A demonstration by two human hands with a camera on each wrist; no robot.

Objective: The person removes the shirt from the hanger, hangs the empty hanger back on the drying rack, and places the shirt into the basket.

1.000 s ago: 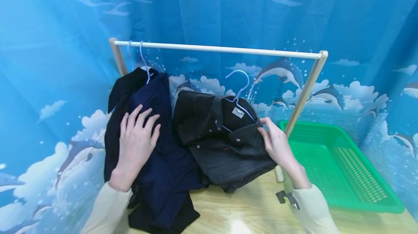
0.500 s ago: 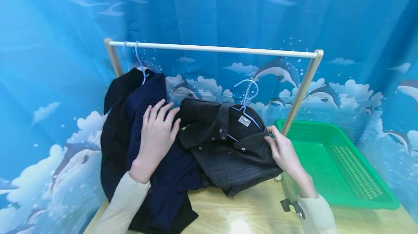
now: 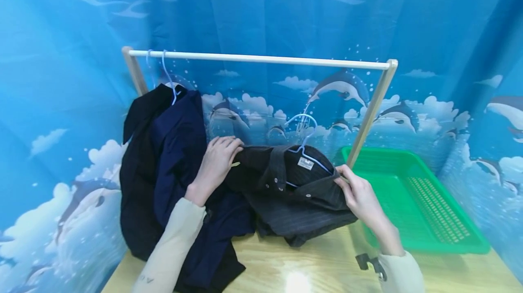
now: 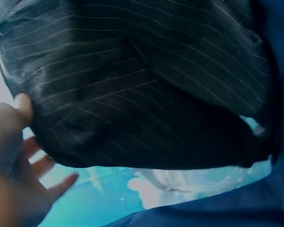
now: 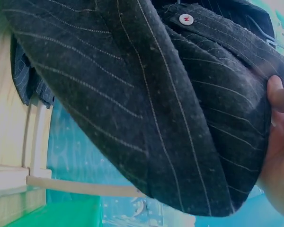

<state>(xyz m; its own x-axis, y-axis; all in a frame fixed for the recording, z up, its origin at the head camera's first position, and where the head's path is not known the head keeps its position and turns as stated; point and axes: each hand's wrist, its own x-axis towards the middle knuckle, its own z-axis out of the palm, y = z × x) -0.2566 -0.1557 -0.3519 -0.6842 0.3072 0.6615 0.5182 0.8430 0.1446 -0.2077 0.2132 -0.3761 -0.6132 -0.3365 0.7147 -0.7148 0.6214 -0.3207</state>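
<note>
Head view: striped shirt [image 3: 294, 202] bears a small white neck label [image 3: 305, 163], unreadable.

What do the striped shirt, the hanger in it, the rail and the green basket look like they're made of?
Striped shirt: dark woven cloth with thin pale pinstripes and a slightly fuzzy surface, perhaps a wool or cotton blend.
Hanger: thin light-blue wire, probably plastic-coated metal.
Rail: pale, matte round bar on light posts, likely wood.
Green basket: glossy moulded plastic with mesh-like holes.

Dark pinstriped shirt [image 3: 294, 193], seemingly charcoal; green basket [image 3: 425, 206]
</note>
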